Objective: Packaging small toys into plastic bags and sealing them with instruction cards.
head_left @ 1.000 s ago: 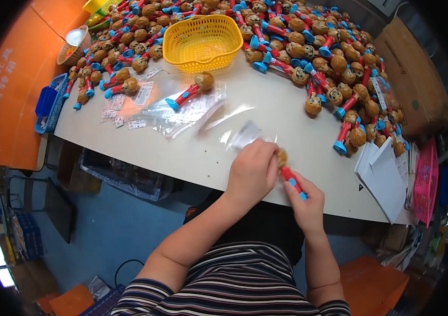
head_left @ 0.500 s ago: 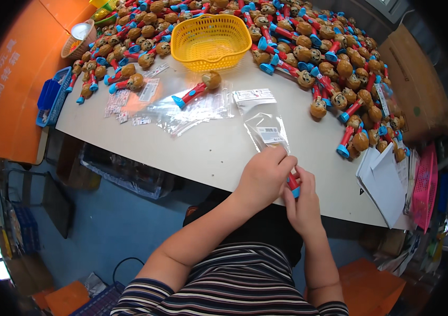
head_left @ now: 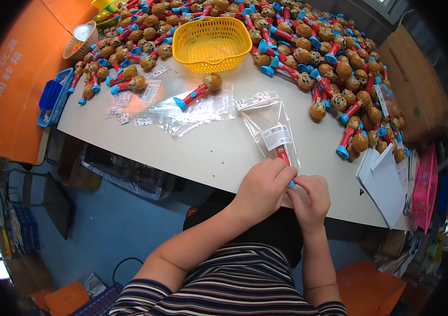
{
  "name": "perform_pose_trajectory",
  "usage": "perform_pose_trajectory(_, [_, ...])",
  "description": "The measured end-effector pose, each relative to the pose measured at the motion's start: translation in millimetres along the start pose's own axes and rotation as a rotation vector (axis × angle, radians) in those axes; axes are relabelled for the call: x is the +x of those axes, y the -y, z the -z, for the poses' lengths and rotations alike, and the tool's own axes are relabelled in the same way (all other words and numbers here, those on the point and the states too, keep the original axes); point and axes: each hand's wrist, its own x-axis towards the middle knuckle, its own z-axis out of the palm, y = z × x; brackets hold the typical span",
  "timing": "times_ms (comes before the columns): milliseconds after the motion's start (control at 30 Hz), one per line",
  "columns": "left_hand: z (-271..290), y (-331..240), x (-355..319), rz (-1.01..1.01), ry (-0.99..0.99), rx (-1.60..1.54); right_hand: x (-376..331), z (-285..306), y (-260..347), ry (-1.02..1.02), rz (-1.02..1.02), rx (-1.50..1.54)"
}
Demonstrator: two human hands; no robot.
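Close to the table's near edge, my left hand and my right hand pinch the near end of a clear plastic bag. A red toy with a blue base lies mostly inside the bag; its upper part is hidden behind a white label. The blue base shows between my fingertips. A printed strip crosses the bag's far end. Farther left, a loose toy with a brown round head rests on a pile of flat clear bags.
A yellow basket stands at the back middle, before a large heap of similar toys. Small labels lie at left. White papers and a pink basket sit at right. A blue tray is far left.
The toy has slid farther into the clear bag, and its red body now shows beyond my left hand. My right hand has closed in beside my left at the bag's near end.
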Motion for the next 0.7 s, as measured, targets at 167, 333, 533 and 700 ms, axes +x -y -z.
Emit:
perform_pose_trajectory(167, [-6.2,3.7,-9.9,0.006,0.045,0.008,-4.2,-7.3,-6.6,-0.017,-0.145,-0.074])
perform_pose_trajectory(333, [-8.4,1.5,-16.2,-0.024,0.129,0.048,1.7,-20.6,-16.2,0.025,-0.228,0.056])
perform_pose_trajectory(533, [-7.8,2.4,-27.6,-0.045,0.143,0.043,6.0,-35.6,-3.9,0.064,-0.413,0.055])
perform_pose_trajectory(700, [9.8,4.8,-29.1,0.089,-0.152,0.184,-1.9,-36.3,-7.1,0.07,-0.374,0.081])
